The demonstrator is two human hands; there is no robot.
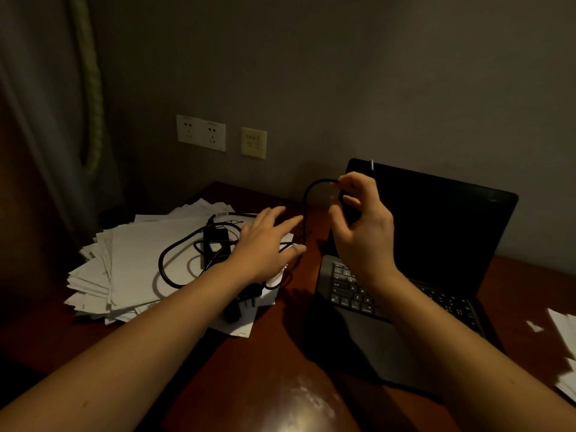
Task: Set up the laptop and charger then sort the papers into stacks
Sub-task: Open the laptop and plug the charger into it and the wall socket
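Right hand grip pinches the charger cable just off the open laptop's left edge, left hand spread over the paper pile beside the charger brick, narrow bare table between.

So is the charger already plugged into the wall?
No: the wall sockets are bare, and the charger's plug lies on the papers while the right hand pinches the cable.

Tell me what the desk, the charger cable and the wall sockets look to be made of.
Desk: reddish-brown wood or veneer, glossy; light glares off its near edge. Charger cable: black, probably rubbery plastic sheath; it bends in loose loops. Wall sockets: white smooth plates, likely hard plastic.
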